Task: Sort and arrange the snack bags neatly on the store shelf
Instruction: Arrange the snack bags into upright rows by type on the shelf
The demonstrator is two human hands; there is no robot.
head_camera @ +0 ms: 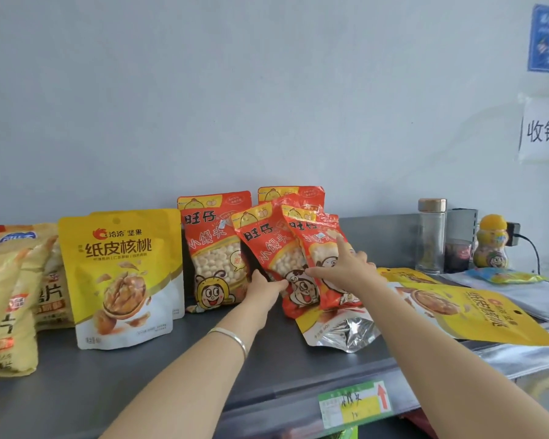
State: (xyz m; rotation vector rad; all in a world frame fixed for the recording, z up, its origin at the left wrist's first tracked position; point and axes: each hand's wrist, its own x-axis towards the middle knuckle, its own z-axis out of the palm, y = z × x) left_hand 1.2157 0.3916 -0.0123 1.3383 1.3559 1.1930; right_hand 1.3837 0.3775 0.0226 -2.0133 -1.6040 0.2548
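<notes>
Two red snack bags lean askew at the middle of the store shelf (171,359), and both hands are on them. The left hand (265,288) grips the lower edge of the nearer leaning bag (268,248), fingers curled round it. The right hand (346,264) lies spread on the other leaning bag (325,245), fingers straight, forefinger lifted. Clear windows in these bags show small pale round puffs.

Behind them an upright red bag (214,248) stands by the wall, with another partly hidden. Left of these, upright walnut bags (118,270) in yellow stand together, and pale yellow bags (10,280) crowd the far left. That side looks sorted. Left to do, by my judgement: straighten the leaning pair and stand up the flat walnut bag (476,315), which lies to the right, apart from its kind.

Further right stand a clear bottle (431,236), contents unclear, and a yellow-capped jar (490,245).
</notes>
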